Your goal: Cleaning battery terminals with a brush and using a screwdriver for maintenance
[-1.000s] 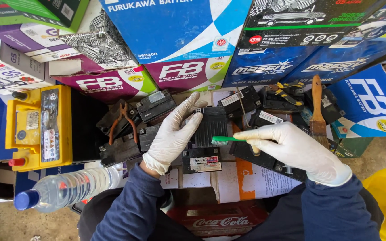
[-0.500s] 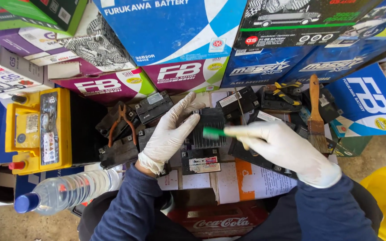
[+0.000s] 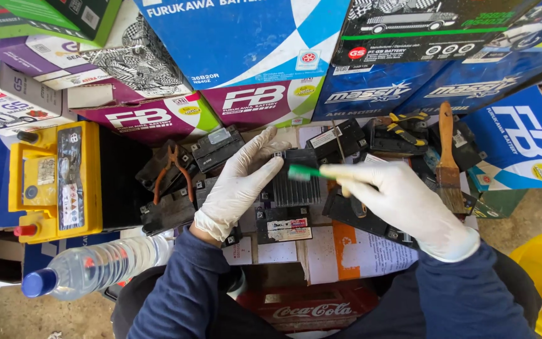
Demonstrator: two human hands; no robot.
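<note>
A small ribbed black battery point(image 3: 294, 179) stands near the middle of the crowded surface point(image 3: 359, 251), its left edge held by the gloved left hand point(image 3: 239, 182), whose fingers spread over its upper left corner. The gloved right hand point(image 3: 403, 204) is closed around a green toothbrush point(image 3: 305, 172), the bristle head resting at the battery's top right edge. Just below the battery lies another small black battery with a pale label point(image 3: 283, 224), touching or nearly touching it. More small black batteries point(image 3: 217, 149) crowd close on the left and behind, with orange-handled pliers point(image 3: 170, 169) among them. To the right, a wooden-handled paintbrush point(image 3: 448, 160) lies just beyond the right hand. A yellow-topped car battery point(image 3: 54, 179) sits well to the left, a clear water bottle point(image 3: 92, 267) below it. Stacked cartons point(image 3: 246, 44) wall off the far edge; open room remains only at the near edge, over paper sheets.
</note>
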